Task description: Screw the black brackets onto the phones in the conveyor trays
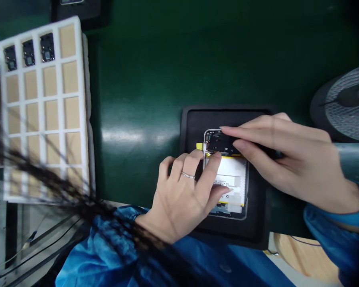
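- Two blue sleeves (107, 243) come in from the bottom and right of the view, one to each of the two bare hands.
- The left hand (179, 195) wears one silver ring (188, 175). Its index fingertip (217, 156) rests at the upper edge of the battery, and its thumb (225, 190) lies across the battery's face. The two stand apart, with no clamp on anything.
- The right hand (287, 163) reaches in from the right, with its thumb and forefinger spread over the black upper part of the phone. I cannot tell whether they grip it.
- One open-backed smartphone (225, 213) lies between the hands, on one black tray (194, 123).
- On the phone sit one battery (230, 175) with two yellow strips along its ends and one black internal module (217, 142).
- One small yellow tab (199, 146) pokes out just beside the phone's left edge.
- One dark green workbench (137, 79) lies under the black tray.
- One round black device with grey mesh (347, 105) stands at the right.
- One white foam tray (84, 99) has twenty pockets, four by five. Three black modules (28, 53) sit in its top row; hair partly blurs the lower rows.
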`<move>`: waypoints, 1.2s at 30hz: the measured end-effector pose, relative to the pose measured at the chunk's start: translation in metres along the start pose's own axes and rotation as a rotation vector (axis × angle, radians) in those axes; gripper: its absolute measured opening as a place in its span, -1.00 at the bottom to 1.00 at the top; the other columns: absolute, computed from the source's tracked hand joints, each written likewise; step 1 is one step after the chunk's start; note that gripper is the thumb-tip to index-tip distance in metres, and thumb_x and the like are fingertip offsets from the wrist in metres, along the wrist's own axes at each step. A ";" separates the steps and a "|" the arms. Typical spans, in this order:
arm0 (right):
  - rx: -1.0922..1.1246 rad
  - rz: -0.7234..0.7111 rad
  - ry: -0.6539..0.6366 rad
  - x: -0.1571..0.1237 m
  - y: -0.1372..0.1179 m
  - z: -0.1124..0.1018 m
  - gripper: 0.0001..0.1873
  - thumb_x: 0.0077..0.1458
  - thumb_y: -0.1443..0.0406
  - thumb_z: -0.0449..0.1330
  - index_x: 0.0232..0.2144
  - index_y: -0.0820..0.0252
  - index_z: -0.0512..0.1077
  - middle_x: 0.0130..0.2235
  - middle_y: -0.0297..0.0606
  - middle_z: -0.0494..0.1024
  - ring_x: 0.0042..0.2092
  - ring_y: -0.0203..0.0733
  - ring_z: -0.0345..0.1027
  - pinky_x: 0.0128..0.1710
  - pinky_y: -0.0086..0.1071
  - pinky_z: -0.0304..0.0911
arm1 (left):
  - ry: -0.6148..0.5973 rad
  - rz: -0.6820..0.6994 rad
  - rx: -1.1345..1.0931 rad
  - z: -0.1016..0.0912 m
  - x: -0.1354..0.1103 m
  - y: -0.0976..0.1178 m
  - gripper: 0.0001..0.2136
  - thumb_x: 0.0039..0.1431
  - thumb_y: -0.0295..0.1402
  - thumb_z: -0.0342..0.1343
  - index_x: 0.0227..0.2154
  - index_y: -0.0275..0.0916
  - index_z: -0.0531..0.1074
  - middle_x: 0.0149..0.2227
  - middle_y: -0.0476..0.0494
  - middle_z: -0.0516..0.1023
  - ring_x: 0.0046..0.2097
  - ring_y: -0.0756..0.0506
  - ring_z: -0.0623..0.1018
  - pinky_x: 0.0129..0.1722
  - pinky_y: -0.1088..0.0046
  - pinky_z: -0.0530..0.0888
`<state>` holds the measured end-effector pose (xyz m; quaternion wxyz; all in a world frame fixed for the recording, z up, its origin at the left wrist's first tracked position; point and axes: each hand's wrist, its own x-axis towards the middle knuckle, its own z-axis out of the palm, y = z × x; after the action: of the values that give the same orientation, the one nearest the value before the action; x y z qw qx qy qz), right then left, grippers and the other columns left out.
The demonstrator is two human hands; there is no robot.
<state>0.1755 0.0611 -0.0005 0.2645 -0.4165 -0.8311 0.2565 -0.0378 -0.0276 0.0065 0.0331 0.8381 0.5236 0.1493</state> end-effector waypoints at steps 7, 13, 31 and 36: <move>-0.015 0.033 0.068 -0.003 -0.007 0.002 -0.61 0.28 0.34 0.10 0.14 0.02 0.38 -0.03 -0.25 0.52 -0.06 -0.31 0.43 -0.09 -0.26 0.27 | 0.021 -0.013 0.001 0.001 -0.001 0.001 -0.59 0.66 -0.13 0.08 0.28 -0.26 0.63 0.12 -0.36 0.73 0.01 -0.31 0.68 -0.03 0.03 0.64; -0.023 0.041 0.061 -0.002 -0.009 0.002 -0.65 0.29 0.33 0.10 0.11 0.10 0.41 -0.04 -0.23 0.53 -0.07 -0.34 0.42 -0.09 -0.28 0.28 | 0.031 -0.008 0.023 0.003 -0.003 0.001 -0.59 0.69 -0.13 0.06 0.32 -0.23 0.60 0.22 -0.32 0.71 0.08 -0.26 0.70 0.04 0.06 0.62; -0.026 0.117 0.043 -0.001 -0.010 -0.001 -0.65 0.34 0.26 0.05 0.11 0.15 0.43 -0.03 -0.22 0.52 -0.05 -0.37 0.41 -0.08 -0.31 0.27 | 0.037 0.055 0.079 0.002 0.000 0.003 -0.58 0.73 -0.15 0.02 0.28 -0.31 0.64 0.28 -0.13 0.75 0.17 -0.21 0.74 0.14 -0.01 0.60; -0.016 0.122 0.052 -0.001 -0.009 0.000 -0.64 0.34 0.26 0.05 0.11 0.18 0.44 -0.04 -0.21 0.52 -0.05 -0.38 0.41 -0.06 -0.32 0.28 | 0.018 0.100 0.165 0.000 -0.001 0.004 -0.52 0.73 -0.06 -0.01 0.29 -0.30 0.65 0.35 -0.14 0.70 0.19 -0.23 0.74 0.15 -0.03 0.64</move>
<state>0.1711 0.0552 0.0056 0.2665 -0.4748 -0.7992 0.2547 -0.0345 -0.0302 0.0076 -0.0481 0.8616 0.4921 0.1149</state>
